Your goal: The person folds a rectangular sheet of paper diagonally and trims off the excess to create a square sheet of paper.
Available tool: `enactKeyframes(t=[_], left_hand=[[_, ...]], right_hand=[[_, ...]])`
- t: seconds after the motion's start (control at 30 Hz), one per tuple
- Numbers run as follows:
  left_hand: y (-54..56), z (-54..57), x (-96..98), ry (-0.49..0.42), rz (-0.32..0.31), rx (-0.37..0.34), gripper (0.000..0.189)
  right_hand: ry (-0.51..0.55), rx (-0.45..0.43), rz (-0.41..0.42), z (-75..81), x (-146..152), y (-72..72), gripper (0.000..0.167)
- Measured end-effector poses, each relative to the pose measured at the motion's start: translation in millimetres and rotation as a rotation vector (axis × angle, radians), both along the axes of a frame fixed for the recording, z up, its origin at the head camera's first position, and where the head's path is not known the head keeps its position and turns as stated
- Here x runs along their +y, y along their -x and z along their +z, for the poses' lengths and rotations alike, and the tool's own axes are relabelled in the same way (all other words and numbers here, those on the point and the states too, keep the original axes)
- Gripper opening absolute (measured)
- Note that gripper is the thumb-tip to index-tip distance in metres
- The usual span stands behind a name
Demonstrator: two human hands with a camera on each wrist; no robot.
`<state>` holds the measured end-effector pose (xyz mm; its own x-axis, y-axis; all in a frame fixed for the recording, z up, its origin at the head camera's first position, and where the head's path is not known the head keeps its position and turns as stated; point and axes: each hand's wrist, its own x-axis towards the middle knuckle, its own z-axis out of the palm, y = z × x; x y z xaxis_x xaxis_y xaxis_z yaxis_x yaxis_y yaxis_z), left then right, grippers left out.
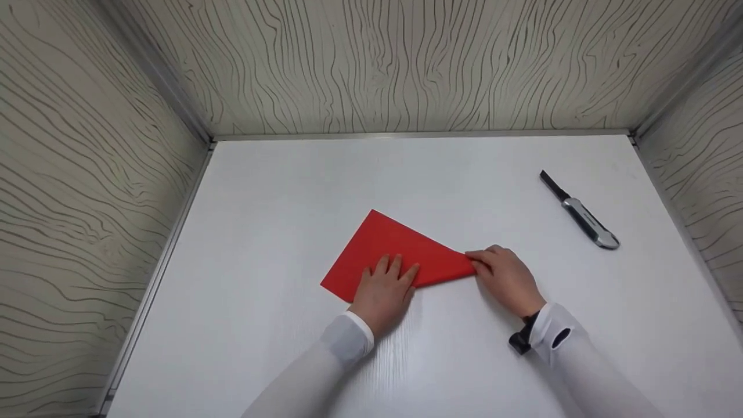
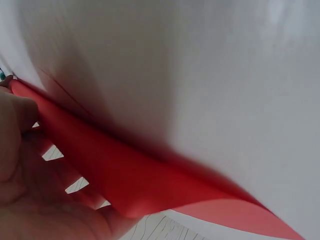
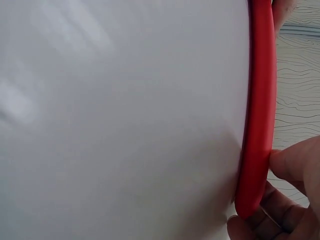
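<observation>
A folded sheet of red paper point(image 1: 389, 241) lies on the white table, wide at its left end and narrowing to a point at the right. Spread fingers of my left hand point(image 1: 385, 293) rest flat on its lower middle. At the narrow right tip, my right hand point(image 1: 509, 278) pinches the paper between thumb and fingers. Seen from the right wrist, the near edge of the red paper point(image 3: 262, 100) is a rounded, puffed fold. In the left wrist view the red paper point(image 2: 135, 170) curves up off the table beside the left hand point(image 2: 45, 190).
A utility knife point(image 1: 585, 219) with a dark blade and a grey-black handle lies on the right of the white table point(image 1: 278, 186). Wood-grain panels point(image 1: 371, 64) stand around the table at the back and sides. A black strap point(image 1: 524, 335) circles the right wrist.
</observation>
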<state>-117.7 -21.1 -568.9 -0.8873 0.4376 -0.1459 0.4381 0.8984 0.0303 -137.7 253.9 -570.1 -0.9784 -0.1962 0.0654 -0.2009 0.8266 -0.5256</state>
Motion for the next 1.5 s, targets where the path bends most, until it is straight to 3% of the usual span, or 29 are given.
enactKeyframes(t=[0.87,1.13,1.5], left_hand=[[-1.0,1.4,2.4,-0.002,0.043,-0.034,0.078],[-1.8,0.3,2.1,0.041,0.023,0.004,0.067],[-1.8,0.7,2.0,0.012,0.03,-0.004,0.074]], right_hand=[[-0.018,-0.035,-0.021,-0.3,-2.8,1.1,0.03],[-0.016,-0.02,-0.019,0.1,-3.8,0.8,0.03],[0.002,-0.022,-0.026,-0.5,-1.9,-1.5,0.031]])
